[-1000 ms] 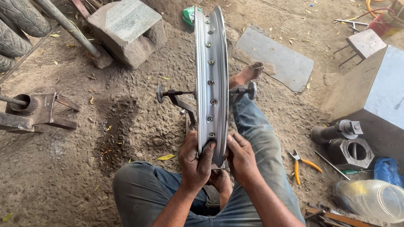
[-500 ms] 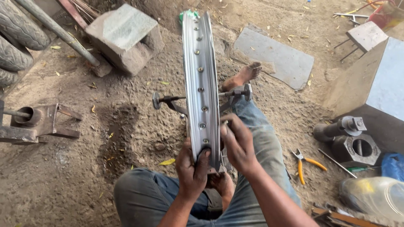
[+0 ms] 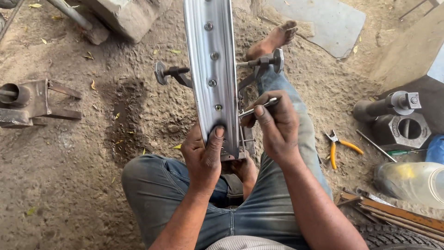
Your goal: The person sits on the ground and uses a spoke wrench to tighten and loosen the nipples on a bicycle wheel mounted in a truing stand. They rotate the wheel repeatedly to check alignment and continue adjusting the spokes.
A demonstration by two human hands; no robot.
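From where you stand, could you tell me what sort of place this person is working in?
Probably an informal wheel or motorcycle repair spot on bare ground. The left hand steadies a metal wheel rim, the right hand holds a thin rod, yellow-handled pliers lie on the dirt floor, and a tyre sits nearby.

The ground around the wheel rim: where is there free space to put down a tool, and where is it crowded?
Bare dirt lies left of the wheel rim, between it and the rusty metal stand. The right side is crowded: pliers, heavy metal block, plastic bottle. The left hand grips the rim; the right hand holds a thin metal rod.
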